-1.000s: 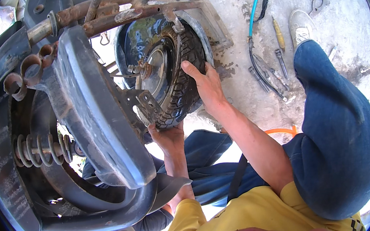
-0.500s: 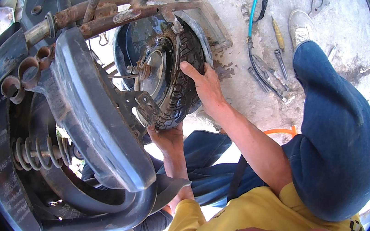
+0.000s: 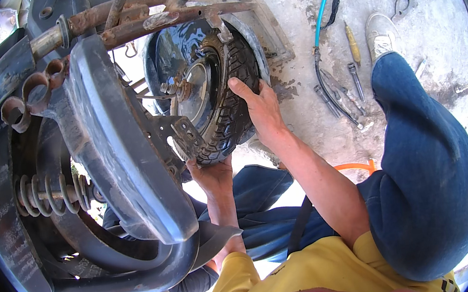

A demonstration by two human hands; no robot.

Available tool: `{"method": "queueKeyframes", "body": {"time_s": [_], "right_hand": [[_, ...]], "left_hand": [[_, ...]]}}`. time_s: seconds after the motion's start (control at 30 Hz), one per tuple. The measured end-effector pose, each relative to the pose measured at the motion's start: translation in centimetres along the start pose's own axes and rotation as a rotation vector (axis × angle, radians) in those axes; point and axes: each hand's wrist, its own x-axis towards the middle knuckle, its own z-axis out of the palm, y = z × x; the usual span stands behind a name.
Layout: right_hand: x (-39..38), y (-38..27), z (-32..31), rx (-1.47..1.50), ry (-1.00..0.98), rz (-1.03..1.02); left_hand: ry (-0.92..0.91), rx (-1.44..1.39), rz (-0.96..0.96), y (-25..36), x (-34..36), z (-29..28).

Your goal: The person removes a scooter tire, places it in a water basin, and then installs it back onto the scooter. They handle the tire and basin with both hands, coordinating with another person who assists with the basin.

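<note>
A small wheel with a knobby black tyre (image 3: 239, 95) leans in a round dark basin (image 3: 261, 55), where rippled, shiny water (image 3: 174, 39) seems to lie behind it. A rusty axle with a nut (image 3: 177, 87) sticks out of its hub. My right hand (image 3: 263, 110) grips the tyre's near right side, thumb on the tread and the other fingers curled out of sight. From below, my left hand (image 3: 213, 176) cups the tyre's lower edge beside a metal bracket (image 3: 186, 133). Most of the left fingers are hidden under the tyre.
To the left stands a vehicle frame with rusty tubes (image 3: 171, 18), a dark fender (image 3: 122, 136) and a coil spring (image 3: 53, 193). On the concrete floor lie a teal hose (image 3: 323, 4), a yellow-handled tool (image 3: 352, 44), a socket tool (image 3: 356, 81) and pliers (image 3: 344, 91).
The ripples and reflections on the water behind the wheel look different. Both hands keep their hold on the tyre, with hardly any movement.
</note>
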Motion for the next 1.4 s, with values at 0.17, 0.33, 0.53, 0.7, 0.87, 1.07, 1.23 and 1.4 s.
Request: {"method": "queueKeyframes", "body": {"time_s": [0.17, 0.33, 0.53, 0.7, 0.87, 1.07, 1.23, 1.4], "right_hand": [[0.1, 0.1, 0.0, 0.012, -0.002, 0.010], [0.2, 0.0, 0.0, 0.003, -0.001, 0.015], [0.2, -0.4, -0.1, 0.001, -0.015, 0.034], [1.2, -0.3, -0.3, 0.087, -0.016, 0.071], [1.7, -0.2, -0.5, 0.054, 0.027, 0.097], [1.8, -0.1, -0.6, 0.046, 0.021, 0.080], [1.7, -0.4, -0.4, 0.041, 0.036, 0.078], [1.2, -1.1, 0.0, 0.089, 0.048, 0.114]], "left_hand": [[-0.008, -0.001, -0.001, 0.0, 0.0, 0.2], [-0.020, -0.018, -0.015, 0.1, 0.0, 0.1], [-0.007, -0.031, -0.015, 0.0, -0.1, 0.4], [-0.022, -0.019, -0.014, 0.0, -0.2, 0.2], [-0.071, -0.011, -0.029, 0.1, -0.1, -0.3], [-0.059, -0.011, -0.017, 0.0, -0.3, 0.0], [-0.046, -0.001, -0.017, 0.0, -0.2, 0.0], [-0.034, 0.007, -0.010, 0.0, -0.3, 0.0]]}}
